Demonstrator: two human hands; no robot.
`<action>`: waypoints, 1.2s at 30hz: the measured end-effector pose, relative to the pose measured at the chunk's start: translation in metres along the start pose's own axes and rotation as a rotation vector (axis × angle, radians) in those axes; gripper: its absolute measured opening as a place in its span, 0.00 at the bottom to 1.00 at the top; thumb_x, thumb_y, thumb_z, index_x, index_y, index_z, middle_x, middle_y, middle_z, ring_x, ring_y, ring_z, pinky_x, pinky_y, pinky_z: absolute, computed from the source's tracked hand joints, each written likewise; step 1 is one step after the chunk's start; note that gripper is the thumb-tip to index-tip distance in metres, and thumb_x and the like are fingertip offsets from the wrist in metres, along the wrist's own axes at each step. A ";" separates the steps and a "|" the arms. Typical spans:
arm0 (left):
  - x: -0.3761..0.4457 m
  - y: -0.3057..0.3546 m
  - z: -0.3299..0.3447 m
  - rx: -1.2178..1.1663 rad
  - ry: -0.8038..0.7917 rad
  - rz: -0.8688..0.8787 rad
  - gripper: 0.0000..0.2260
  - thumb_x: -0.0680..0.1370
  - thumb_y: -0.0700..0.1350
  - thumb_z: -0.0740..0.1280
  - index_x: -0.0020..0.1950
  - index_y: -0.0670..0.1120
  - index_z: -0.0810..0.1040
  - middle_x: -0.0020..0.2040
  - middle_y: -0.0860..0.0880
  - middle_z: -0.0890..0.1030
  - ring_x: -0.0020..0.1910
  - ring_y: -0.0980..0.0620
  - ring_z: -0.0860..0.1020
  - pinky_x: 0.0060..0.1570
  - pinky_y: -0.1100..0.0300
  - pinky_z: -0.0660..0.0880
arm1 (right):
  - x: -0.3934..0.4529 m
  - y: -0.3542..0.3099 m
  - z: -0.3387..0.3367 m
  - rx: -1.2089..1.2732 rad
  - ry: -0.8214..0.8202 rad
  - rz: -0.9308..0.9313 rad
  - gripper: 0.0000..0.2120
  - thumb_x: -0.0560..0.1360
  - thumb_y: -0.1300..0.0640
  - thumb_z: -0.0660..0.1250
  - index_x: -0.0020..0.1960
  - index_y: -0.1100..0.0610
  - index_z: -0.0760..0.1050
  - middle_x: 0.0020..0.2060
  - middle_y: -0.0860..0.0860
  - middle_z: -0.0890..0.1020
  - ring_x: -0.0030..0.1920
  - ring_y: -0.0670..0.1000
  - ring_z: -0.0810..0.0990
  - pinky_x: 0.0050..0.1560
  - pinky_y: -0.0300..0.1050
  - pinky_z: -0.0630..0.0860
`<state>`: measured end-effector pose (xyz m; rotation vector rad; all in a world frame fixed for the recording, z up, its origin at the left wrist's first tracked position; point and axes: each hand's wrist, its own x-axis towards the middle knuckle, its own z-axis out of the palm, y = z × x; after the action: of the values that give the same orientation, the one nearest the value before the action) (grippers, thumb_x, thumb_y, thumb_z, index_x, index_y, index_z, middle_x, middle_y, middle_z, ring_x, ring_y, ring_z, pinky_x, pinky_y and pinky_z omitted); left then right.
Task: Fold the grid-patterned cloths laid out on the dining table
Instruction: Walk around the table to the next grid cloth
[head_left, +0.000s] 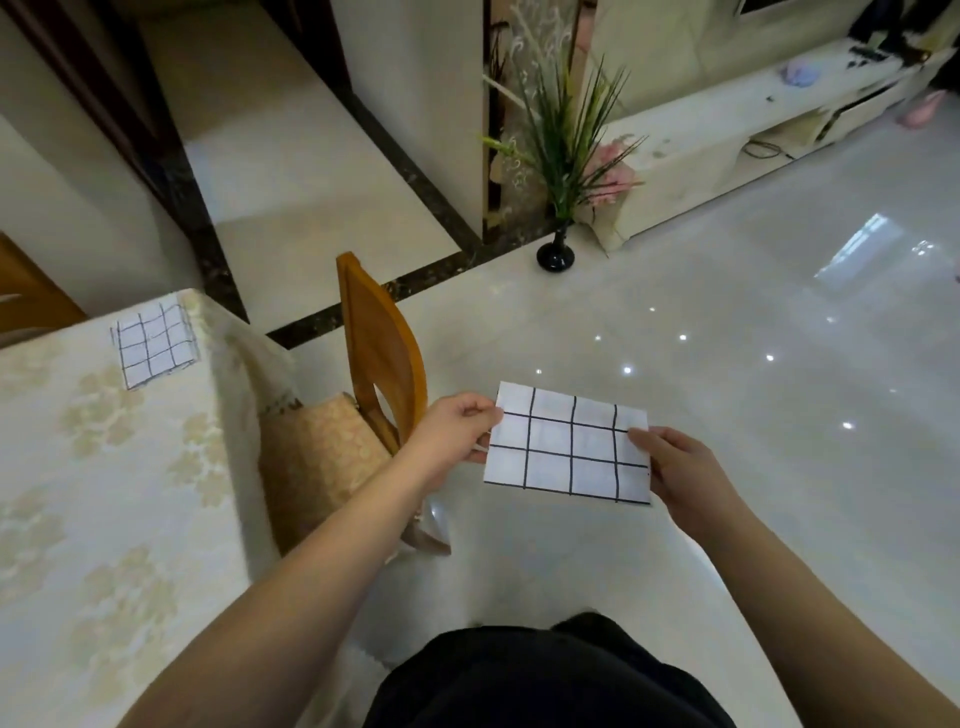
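1. The dining table (104, 519), covered in a cream floral-patterned tablecloth, fills the left of the frame. Near its far corner, in the upper left, lies a small white cloth with a black grid (154, 345), flat and square; by its look it is already folded, though I cannot be sure.
2. A wooden chair with a patterned beige seat cushion (382, 358) stands just beside the table's right edge, left of the frame's centre.
3. The white rectangular cloth with black grid lines (569, 444) is held in the air over the glossy floor, right of centre and well apart from the table. It looks like a fold in progress.
4. The left hand (457, 434) pinches the cloth's left edge, fingers curled round it; the right hand (680, 467) grips the right edge, thumb on top.
5. To fold well, I judge: keep the cloth taut, match the corners using the grid lines, then crease it flat on the table.
6. The one container in view, a black vase (556, 254) on the floor at upper centre, holds green grass-like stems with pink flowers.
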<state>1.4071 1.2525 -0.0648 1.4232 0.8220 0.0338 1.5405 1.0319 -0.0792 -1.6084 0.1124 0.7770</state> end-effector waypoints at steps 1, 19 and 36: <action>0.008 0.001 -0.001 0.002 0.016 -0.003 0.04 0.79 0.41 0.66 0.46 0.43 0.78 0.36 0.48 0.81 0.33 0.54 0.79 0.30 0.64 0.76 | 0.010 -0.006 0.002 -0.014 -0.011 -0.005 0.05 0.77 0.61 0.66 0.44 0.62 0.77 0.41 0.59 0.81 0.39 0.54 0.79 0.42 0.46 0.78; 0.150 0.066 0.039 -0.144 0.279 -0.161 0.07 0.79 0.42 0.66 0.53 0.38 0.78 0.43 0.43 0.82 0.37 0.50 0.80 0.31 0.63 0.77 | 0.226 -0.118 0.001 -0.182 -0.305 0.008 0.06 0.77 0.61 0.67 0.46 0.64 0.78 0.40 0.58 0.81 0.40 0.52 0.81 0.44 0.46 0.80; 0.259 0.097 -0.050 -0.273 0.440 -0.164 0.07 0.78 0.46 0.67 0.49 0.43 0.80 0.43 0.45 0.85 0.43 0.43 0.83 0.46 0.49 0.76 | 0.350 -0.182 0.130 -0.290 -0.444 0.041 0.04 0.77 0.62 0.67 0.46 0.63 0.78 0.38 0.55 0.82 0.37 0.50 0.80 0.37 0.40 0.78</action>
<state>1.6135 1.4390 -0.1004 1.0987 1.2432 0.3307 1.8442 1.3129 -0.1117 -1.6658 -0.2998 1.2069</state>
